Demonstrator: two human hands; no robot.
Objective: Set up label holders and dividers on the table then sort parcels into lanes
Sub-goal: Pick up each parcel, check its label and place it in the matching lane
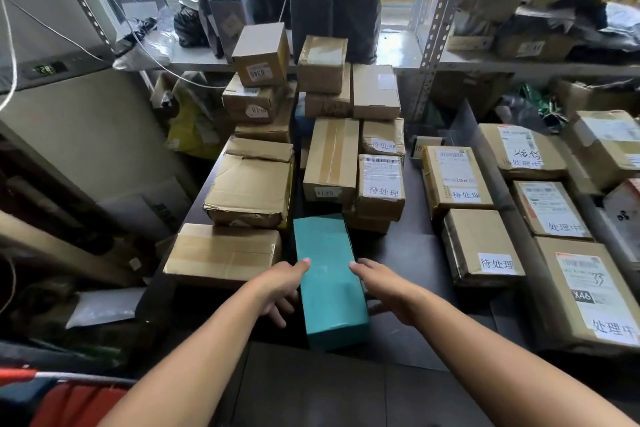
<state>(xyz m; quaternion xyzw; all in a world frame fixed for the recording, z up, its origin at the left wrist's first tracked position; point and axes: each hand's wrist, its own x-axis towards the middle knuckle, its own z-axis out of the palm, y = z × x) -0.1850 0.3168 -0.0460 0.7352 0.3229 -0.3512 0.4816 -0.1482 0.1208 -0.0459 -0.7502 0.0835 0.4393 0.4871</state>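
While both hands are on the teal box [329, 284], sorting is judged partly done, not finished.

Hands: the left hand [284, 284] grips the box's left long side, thumb on the top face, fingers curled down the side. The right hand [381, 291] mirrors this on the right side, thumb on top, fingers tucked low. Cannot tell whether the box rests on the dark table [398, 253] or is just lifted.

Set-up, right of the teal box and further back: a clear divider panel [464, 128] stands upright, with a small label holder [425, 146] just beside it. The set-up step looks done on that side; other dividers cannot be made out.

Sorted so far, right of the teal box:
- the nearest lane holds two cartons, the rear carton [457, 180] and the front carton [481, 246], both tagged 待处理;
- beyond them, past the divider line, is a row of three cartons [550, 208] tagged 处理中;
- further right again lie more parcels [606, 146], tags unreadable.

Left to do: behind and left of the teal box sits a tall stack of cardboard boxes [304, 107], not in any lane. Some carry 待处理 tags, others none visible. The teal box shows no tag on its visible faces, so its lane is undetermined.
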